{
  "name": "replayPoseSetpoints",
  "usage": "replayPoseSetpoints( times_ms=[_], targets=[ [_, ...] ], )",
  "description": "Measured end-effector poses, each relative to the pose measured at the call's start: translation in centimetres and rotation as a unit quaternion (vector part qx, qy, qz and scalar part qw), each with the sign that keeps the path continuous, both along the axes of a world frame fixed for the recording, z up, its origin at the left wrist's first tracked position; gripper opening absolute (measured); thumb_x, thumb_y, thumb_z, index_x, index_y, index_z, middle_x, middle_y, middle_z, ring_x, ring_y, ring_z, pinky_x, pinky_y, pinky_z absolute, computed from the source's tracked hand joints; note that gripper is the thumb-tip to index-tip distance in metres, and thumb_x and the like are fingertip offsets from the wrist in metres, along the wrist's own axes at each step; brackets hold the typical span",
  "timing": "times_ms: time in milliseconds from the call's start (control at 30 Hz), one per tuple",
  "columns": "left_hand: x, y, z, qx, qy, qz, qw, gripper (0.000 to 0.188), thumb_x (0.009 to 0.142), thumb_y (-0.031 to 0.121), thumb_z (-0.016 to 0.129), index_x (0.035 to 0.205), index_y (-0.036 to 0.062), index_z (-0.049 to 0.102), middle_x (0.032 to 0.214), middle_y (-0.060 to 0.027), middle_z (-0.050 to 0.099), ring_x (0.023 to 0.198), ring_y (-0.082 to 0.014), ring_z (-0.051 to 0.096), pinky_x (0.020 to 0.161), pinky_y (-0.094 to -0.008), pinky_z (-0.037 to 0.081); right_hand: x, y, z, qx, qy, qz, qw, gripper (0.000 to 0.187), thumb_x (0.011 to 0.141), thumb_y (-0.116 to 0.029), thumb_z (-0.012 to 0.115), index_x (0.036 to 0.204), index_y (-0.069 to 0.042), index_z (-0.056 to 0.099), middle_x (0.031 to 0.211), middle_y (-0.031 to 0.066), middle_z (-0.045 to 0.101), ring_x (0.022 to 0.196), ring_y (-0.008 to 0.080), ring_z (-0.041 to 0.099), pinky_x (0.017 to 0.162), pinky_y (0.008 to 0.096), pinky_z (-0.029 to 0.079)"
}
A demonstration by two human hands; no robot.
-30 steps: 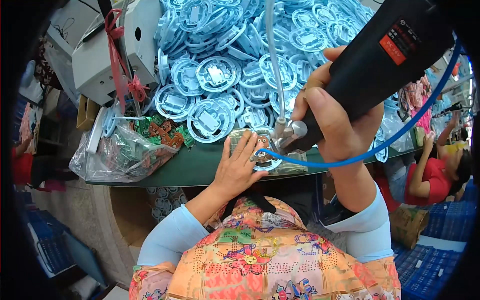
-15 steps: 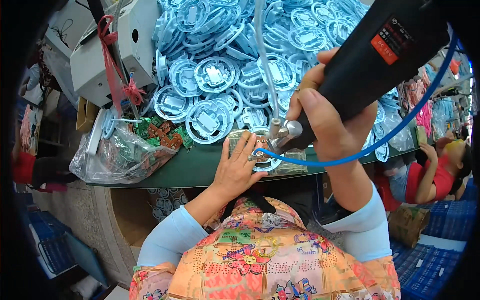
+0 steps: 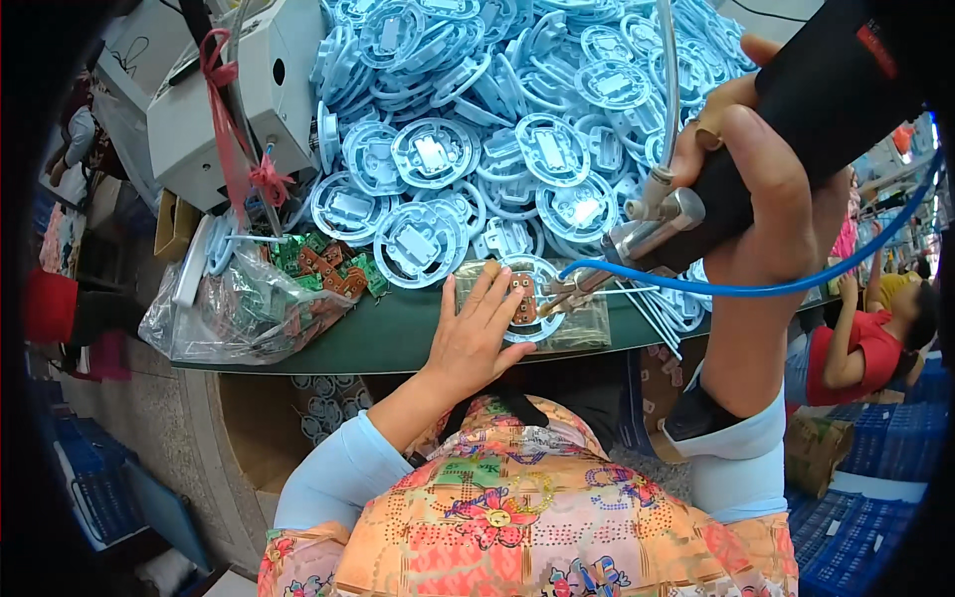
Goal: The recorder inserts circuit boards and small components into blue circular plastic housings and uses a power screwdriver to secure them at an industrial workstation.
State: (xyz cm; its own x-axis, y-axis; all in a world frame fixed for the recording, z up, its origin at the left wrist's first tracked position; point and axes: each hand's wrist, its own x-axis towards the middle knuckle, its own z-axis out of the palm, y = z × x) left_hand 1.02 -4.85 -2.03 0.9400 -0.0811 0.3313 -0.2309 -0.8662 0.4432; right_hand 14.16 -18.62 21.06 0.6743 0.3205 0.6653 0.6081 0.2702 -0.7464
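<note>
My left hand (image 3: 466,336) lies flat with fingers stretched over the left side of a round light-blue plastic part (image 3: 538,331). A small brown circuit board (image 3: 522,298) sits inside that part, partly under my fingertips. My right hand (image 3: 776,189) is wrapped round a black electric screwdriver (image 3: 831,95), held tilted with its body up to the right. The screwdriver's metal nose (image 3: 597,284) points down-left at the board's right edge; whether the tip touches cannot be told. A blue hose (image 3: 736,290) and a clear tube (image 3: 668,80) run to the nose.
A large heap of light-blue round parts (image 3: 431,152) covers the table's back. At left are a clear bag (image 3: 219,318) with green and brown boards and a pale metal box (image 3: 239,109). Thin white rods (image 3: 659,320) lie right of the work. A person in red (image 3: 860,348) sits at right.
My right hand and the screwdriver have moved to the right and tilted further over. More of the brown board and the white rods now show. My left hand has stayed in place.
</note>
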Motion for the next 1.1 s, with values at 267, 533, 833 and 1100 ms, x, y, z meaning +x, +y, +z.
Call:
replayPoseSetpoints(
  times_ms=[267,533,833,1100],
  targets=[
    [0.1,0.3,0.0,-0.005,-0.007,-0.003,1.0,0.07,0.073,0.034,0.081,0.13,0.0047,0.054,0.144,-0.0152,0.045,0.142,-0.0316,0.033,0.106,-0.0679,0.023,-1.3,1.1,-3.7,-0.001,0.051,0.002,0.999,0.047,0.083,-0.003,0.062,0.125,0.009,0.046,0.078,0.0114,0.059,0.061,0.0191,0.062,0.058,0.031,0.052],
    [0.0,0.1,0.0,-0.018,-0.007,0.005,1.0,0.069,0.073,0.033,0.081,0.13,0.0068,0.054,0.145,-0.0164,0.043,0.142,-0.0322,0.034,0.106,-0.0667,0.024,-1.2,1.0,-4.8,-0.012,0.045,0.007,0.999,0.047,0.083,-0.003,0.062,0.126,0.009,0.045,0.077,0.0107,0.06,0.062,0.0177,0.062,0.06,0.0298,0.051],
    [0.7,0.1,0.1,-0.093,-0.068,0.0,0.993,0.042,0.071,0.021,0.082,0.105,0.0036,0.065,0.14,-0.0189,0.044,0.136,-0.0389,0.037,0.105,-0.0614,0.026,-1.3,0.9,-3.3,-0.013,0.045,-0.012,0.999,0.047,0.083,-0.007,0.063,0.123,0.01,0.045,0.076,0.0106,0.06,0.061,0.0189,0.062,0.06,0.031,0.051],
    [1.0,0.0,0.5,-0.094,-0.099,-0.008,0.991,0.029,0.072,0.014,0.08,0.097,0.0058,0.067,0.135,-0.0123,0.05,0.135,-0.034,0.04,0.104,-0.0594,0.028,-1.8,1.4,-2.3,0.069,0.071,0.043,0.994,0.042,0.083,-0.007,0.061,0.119,0.009,0.047,0.077,0.0113,0.059,0.059,0.02,0.061,0.059,0.0316,0.05]
  ],
)
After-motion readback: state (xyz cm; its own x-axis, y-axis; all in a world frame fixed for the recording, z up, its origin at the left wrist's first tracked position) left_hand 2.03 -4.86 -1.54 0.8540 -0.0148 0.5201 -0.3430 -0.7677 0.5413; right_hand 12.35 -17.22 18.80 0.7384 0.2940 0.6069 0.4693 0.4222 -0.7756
